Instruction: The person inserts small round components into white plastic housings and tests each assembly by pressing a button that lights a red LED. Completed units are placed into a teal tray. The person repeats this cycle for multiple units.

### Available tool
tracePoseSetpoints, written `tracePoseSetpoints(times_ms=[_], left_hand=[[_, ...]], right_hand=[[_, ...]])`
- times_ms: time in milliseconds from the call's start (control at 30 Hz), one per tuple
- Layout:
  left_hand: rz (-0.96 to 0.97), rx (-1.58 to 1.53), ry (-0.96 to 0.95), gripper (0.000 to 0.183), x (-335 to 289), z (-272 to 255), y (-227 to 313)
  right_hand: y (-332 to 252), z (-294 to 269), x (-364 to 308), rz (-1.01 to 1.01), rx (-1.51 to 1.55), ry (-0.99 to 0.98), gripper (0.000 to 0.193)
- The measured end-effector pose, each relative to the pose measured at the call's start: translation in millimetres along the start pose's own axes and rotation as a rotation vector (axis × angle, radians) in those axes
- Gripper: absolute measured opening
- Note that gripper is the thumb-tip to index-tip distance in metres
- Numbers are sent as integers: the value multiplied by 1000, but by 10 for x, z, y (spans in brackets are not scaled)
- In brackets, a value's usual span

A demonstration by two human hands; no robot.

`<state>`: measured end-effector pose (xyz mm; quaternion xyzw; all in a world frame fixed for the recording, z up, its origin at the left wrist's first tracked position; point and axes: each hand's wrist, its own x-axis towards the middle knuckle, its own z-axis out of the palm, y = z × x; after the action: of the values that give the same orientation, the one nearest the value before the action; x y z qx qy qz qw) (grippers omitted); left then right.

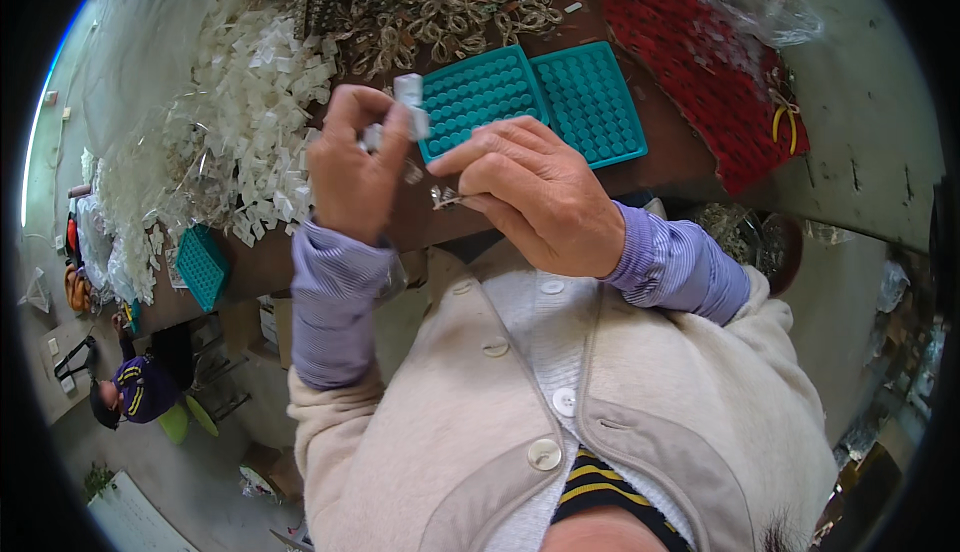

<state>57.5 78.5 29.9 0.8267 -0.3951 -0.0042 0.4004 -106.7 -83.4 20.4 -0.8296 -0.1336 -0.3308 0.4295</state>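
A white piece (409, 90) is pinched by the left hand (350, 167), beyond and left of the metallic piece (442, 198) pinched by the right hand (545, 192).

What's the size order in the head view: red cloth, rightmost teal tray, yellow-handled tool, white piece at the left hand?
Red cloth
Rightmost teal tray
Yellow-handled tool and white piece: too alike to rank

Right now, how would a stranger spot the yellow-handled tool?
On the table, right of the teal trays, lies a red cloth. The tool sits near its right edge, handles splayed. Its yellow stands out against the cloth and clear plastic beyond.
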Motion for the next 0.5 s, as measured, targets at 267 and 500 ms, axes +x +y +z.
tracePoseSetpoints(times_ms=[267, 500], left_hand=[[-623, -1211, -161, 37, -510, 114, 114], [-543, -1145, -143, 26, -608, 248, 127]], right_hand=[[-8, 107, 9, 9, -18, 125, 11], [-137, 2, -180, 556, 339, 180, 7]])
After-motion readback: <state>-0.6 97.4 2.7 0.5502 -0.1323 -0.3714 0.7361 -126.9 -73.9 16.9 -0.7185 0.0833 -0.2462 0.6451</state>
